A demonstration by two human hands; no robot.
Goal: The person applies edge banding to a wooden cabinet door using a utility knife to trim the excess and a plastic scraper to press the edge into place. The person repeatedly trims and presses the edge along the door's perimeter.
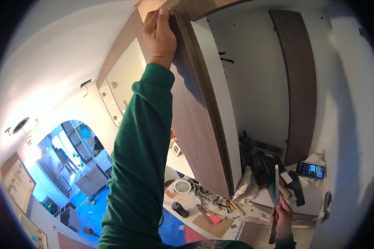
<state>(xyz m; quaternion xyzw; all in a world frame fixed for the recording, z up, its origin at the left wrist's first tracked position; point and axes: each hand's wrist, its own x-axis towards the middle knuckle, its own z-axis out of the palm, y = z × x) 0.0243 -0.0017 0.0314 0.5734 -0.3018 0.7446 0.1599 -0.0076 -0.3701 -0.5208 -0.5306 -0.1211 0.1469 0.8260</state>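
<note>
- Blue covering [97, 209] is spread over the floor on the left, and a distant person [64, 159] is seen in the room beyond.
- The middle is filled by a tall wood-grain panel [201, 137], stood upright in front of a pale recess and reached along its left side by the green sleeve [139, 153] of the raised left arm.
- A dark brown board [298, 83] is stood upright inside the recess.
- A cluttered white worktop [193, 222] is seen low in the middle, left of the right hand.
- The left hand [160, 35] is held high at the upper end of the panel, its fingers bent against the wood; whether anything is gripped there cannot be told.
- A long, thin flat bar [276, 189] is held nearly upright at the lower right.
- The bar's lower part is grasped in the right hand [284, 218], with the fingers wrapped around it.
- A phone [310, 170] with a lit screen is rested on white paper, right of the bar.
- A black bottle [179, 209] is stood on the worktop, near a round white disc [182, 186].
</note>
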